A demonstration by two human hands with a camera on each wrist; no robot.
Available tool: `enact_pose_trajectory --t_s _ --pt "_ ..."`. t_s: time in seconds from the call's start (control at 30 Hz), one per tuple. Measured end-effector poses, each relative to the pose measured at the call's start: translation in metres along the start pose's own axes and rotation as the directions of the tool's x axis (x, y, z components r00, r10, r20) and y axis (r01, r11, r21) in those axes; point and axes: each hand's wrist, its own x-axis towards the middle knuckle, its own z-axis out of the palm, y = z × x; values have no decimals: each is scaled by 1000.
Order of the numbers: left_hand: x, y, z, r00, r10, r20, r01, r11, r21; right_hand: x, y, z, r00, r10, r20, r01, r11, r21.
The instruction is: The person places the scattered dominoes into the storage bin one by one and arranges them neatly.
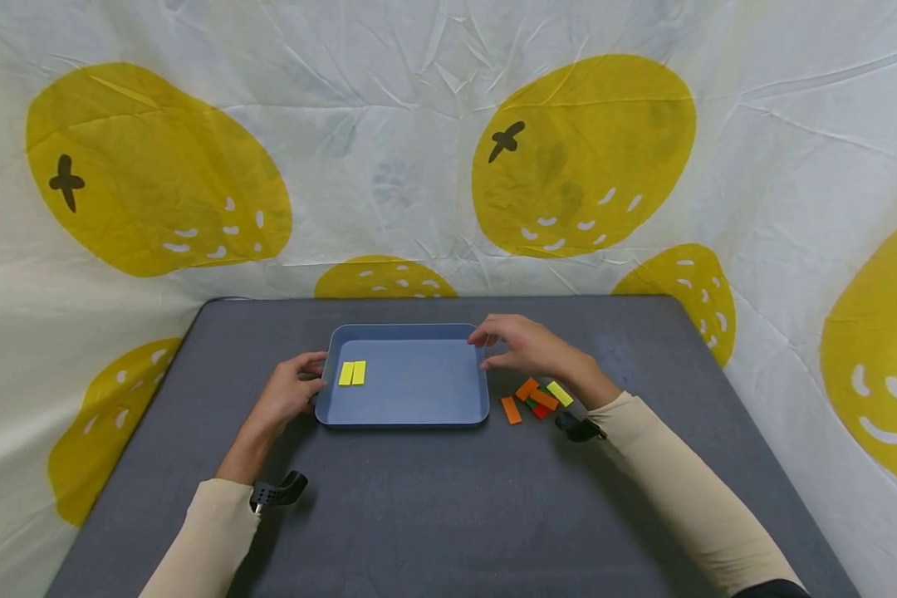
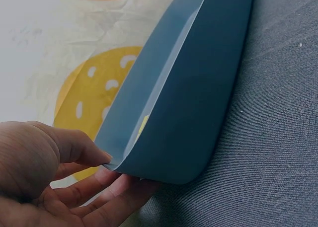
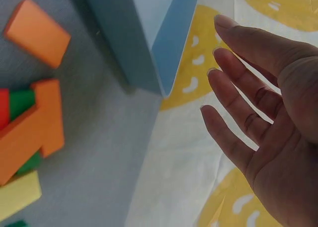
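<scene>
A blue tray lies mid-table with two yellow blocks side by side in its left part. My left hand pinches the tray's left rim; in the left wrist view the thumb lies on the rim and the fingers sit under the tray. My right hand hovers over the tray's far right corner with straight, spread fingers, apart from the tray and holding nothing. A small pile of orange, green, red and yellow blocks lies just right of the tray.
One orange block lies apart from the pile, near the tray's front right corner. The dark grey table is backed and flanked by a white cloth with yellow prints. Both wrists carry black camera mounts.
</scene>
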Motion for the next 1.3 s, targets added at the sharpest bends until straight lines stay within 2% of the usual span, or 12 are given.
enact_pose_trajectory --t_s 0.3,0.83,1.0,1.3 --pt "0 0 -1 1000 -5 -4 5 1000 4 -25 16 -7 999 33 -14 -33 999 19" --pt "-1 -2 0 1000 -3 -4 3 1000 -5 -74 53 -4 990 134 54 -134 991 11" --pt "-1 -1 0 1000 3 -7 -3 1000 4 -84 62 -4 989 124 78 -125 992 13" --pt "0 -2 -1 1000 5 -4 -5 1000 0 -98 75 0 987 115 111 -109 992 -57"
